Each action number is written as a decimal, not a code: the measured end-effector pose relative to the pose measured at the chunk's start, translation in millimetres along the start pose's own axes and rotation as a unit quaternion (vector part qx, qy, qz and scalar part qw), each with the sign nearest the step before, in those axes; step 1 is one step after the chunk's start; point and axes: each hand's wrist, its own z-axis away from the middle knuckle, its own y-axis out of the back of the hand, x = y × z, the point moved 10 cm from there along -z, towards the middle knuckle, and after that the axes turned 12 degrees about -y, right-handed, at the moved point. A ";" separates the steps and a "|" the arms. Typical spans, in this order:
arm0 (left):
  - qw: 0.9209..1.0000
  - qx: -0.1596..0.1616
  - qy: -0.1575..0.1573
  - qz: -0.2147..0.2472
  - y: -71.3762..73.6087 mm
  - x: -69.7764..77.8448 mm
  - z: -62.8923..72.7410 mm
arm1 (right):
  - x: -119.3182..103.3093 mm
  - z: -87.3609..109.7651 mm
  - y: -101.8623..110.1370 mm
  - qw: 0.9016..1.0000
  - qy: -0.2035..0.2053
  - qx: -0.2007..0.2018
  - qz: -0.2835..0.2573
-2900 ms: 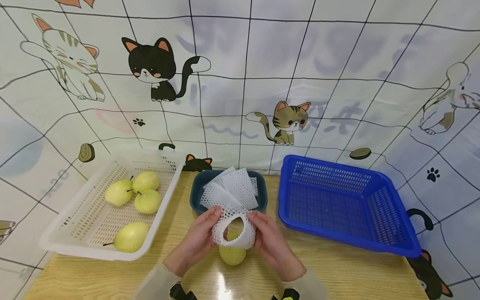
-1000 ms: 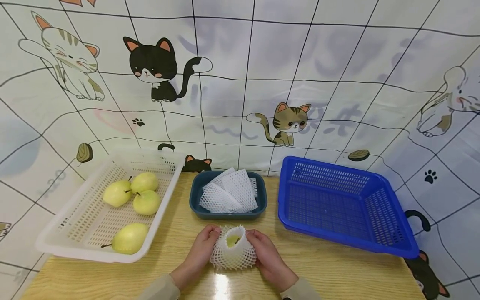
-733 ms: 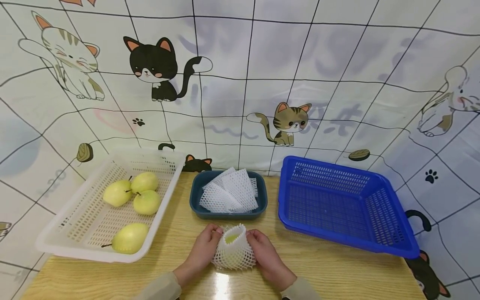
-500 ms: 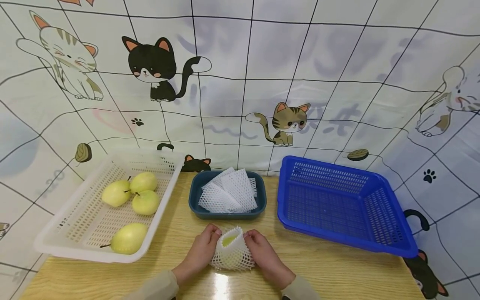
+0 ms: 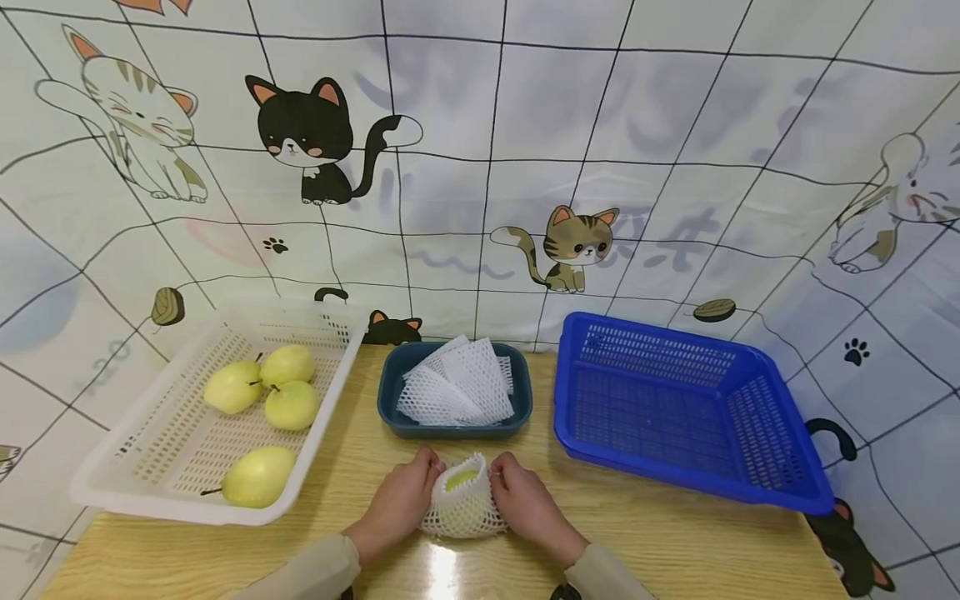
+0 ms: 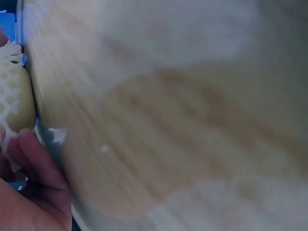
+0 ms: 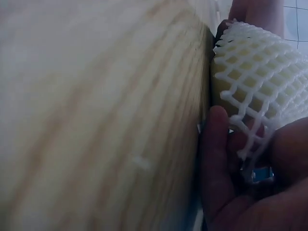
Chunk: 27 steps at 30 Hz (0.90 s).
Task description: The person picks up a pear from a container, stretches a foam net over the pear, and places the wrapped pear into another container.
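Note:
A yellow-green pear (image 7: 248,72) sits on the table inside a white foam fruit net (image 5: 461,506). The net's folded rim stands open at the top, and a bit of the pear shows through it. On the left side my left hand (image 5: 401,498) pinches the net's mesh between thumb and fingers. My right hand (image 5: 531,504) pinches the mesh on the opposite side. In the right wrist view the loose mesh edge is stretched between thumb and fingertips, low by the pear. The left wrist view catches only part of the left hand (image 6: 41,173) and the netted pear.
A white basket (image 5: 315,450) with several pears (image 5: 258,477) stands at the left. Behind the hands, a dark teal tray (image 5: 450,432) holds flat foam nets (image 5: 480,383). A blue basket (image 5: 652,417) stands at the right. The patterned cloth backdrop (image 5: 450,192) rises behind.
Earlier the net was held open above the bare pear; it then came down around it. Over the last second both hands have shifted their pinch on the mesh, pulling its sides outward.

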 end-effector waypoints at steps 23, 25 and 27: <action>0.880 -0.148 0.107 0.438 -20.7 -16.2 14.5 | 18.6 5.6 -11.3 0.942 -0.106 -0.180 -0.264; 0.892 -0.149 0.094 0.416 -18.3 -14.3 13.1 | 15.1 5.4 -10.5 0.950 -0.090 -0.177 -0.240; 0.911 -0.149 0.071 0.377 -14.9 -11.6 10.7 | 12.5 4.8 -9.9 0.961 -0.081 -0.169 -0.203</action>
